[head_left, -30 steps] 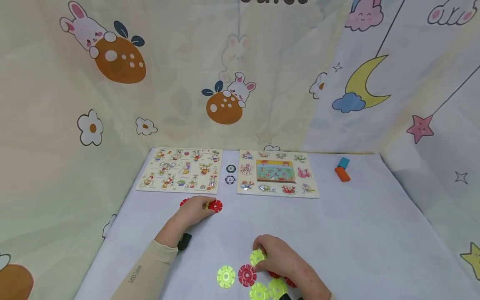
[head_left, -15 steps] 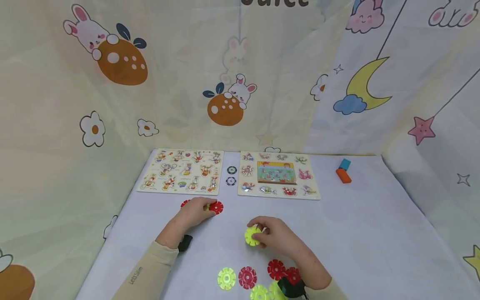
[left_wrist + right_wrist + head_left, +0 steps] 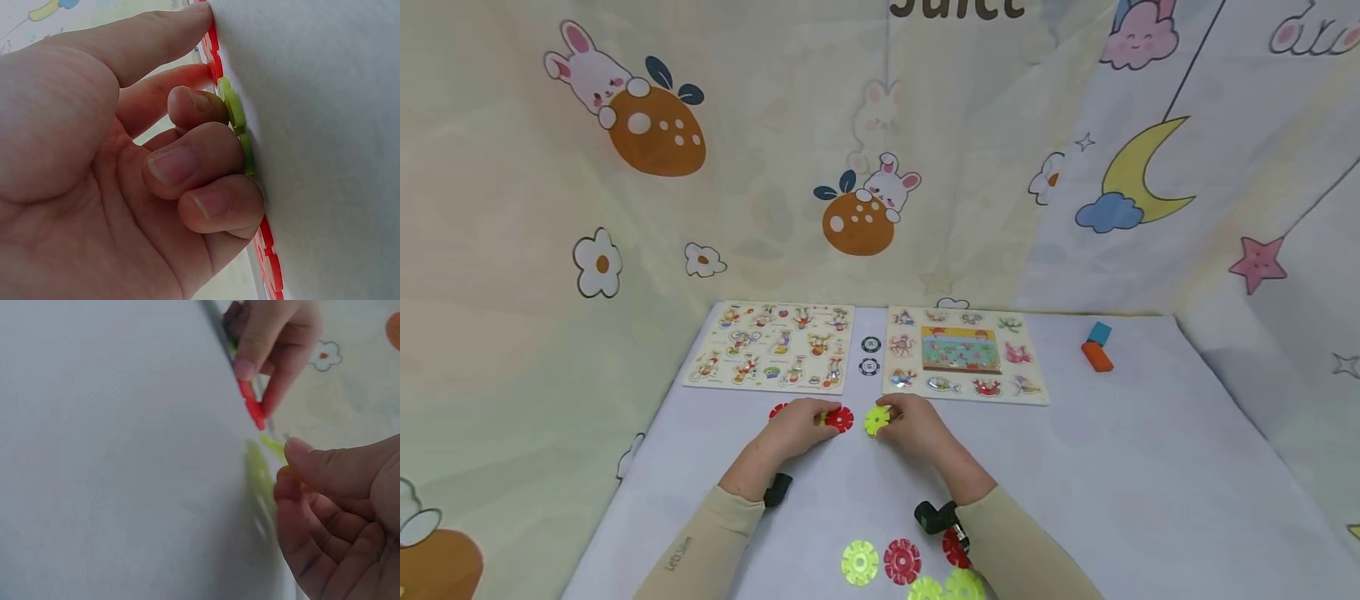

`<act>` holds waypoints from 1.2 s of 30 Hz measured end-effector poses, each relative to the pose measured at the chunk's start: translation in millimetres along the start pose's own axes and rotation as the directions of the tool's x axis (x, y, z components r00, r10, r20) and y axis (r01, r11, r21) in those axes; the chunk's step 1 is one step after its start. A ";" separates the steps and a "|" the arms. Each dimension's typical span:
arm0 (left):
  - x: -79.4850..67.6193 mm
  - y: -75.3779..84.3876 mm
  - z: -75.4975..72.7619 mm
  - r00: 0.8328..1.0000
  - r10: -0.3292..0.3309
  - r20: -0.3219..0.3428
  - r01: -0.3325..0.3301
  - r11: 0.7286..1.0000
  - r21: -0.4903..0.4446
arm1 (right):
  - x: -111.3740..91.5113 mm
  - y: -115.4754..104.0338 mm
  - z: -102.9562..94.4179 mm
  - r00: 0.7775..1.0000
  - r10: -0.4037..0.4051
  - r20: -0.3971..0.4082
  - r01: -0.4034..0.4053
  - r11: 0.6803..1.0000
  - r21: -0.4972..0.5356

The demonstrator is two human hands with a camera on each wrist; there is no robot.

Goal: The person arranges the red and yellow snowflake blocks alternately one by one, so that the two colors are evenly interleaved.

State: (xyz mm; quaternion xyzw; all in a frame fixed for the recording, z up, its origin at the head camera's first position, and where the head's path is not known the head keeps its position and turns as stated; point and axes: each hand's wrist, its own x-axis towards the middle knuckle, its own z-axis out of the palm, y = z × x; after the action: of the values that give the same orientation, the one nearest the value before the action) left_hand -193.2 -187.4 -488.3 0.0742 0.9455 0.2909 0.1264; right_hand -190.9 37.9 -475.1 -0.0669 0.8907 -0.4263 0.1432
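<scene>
In the head view, my left hand pinches a red snowflake disc by its edges, thumb and index finger on opposite sides. The left wrist view shows the hand's other fingers curled over a yellow-green snowflake disc in the same row. Further along that row, another red snowflake disc shows past the little finger. My right hand pinches a yellow-green snowflake disc between thumb and fingers. That disc is tilted up, with a small gap to the red one on its left.
Loose yellow-green and red discs lie at the near edge, some partly behind the right sleeve. Two puzzle boards stand at the back, with two poker chips between them. Orange and blue blocks lie far right.
My right hand has picked a yellow-green disc from the near group and carried it away from me and left, close to the red disc. My left hand has stayed at the row.
</scene>
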 end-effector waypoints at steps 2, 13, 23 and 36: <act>0.1 0.3 0.3 1.000 -0.001 -0.001 0.001 1.000 0.003 | 5.4 1.3 5.1 1.000 0.005 -0.013 -0.005 1.000 -0.021; 0.6 9.0 -6.0 0.999 0.036 0.001 -0.036 0.998 0.058 | 11.9 9.0 10.8 0.996 0.019 -0.089 -0.028 0.995 -0.100; 15.9 37.9 5.1 0.996 0.069 0.061 -0.073 0.996 0.060 | 14.7 10.9 14.6 0.996 -0.004 -0.085 -0.008 0.991 -0.136; 25.4 28.0 18.0 0.990 0.112 0.080 -0.112 0.994 -0.007 | -20.3 -2.2 8.3 0.999 0.028 -0.033 -0.027 1.000 0.010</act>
State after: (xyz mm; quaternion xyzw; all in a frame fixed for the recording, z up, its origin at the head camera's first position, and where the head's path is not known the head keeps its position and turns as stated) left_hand -210.5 -149.5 -491.7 0.1388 0.9337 0.2953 0.1477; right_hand -169.1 35.2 -474.4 -0.0469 0.8916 -0.4297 0.1347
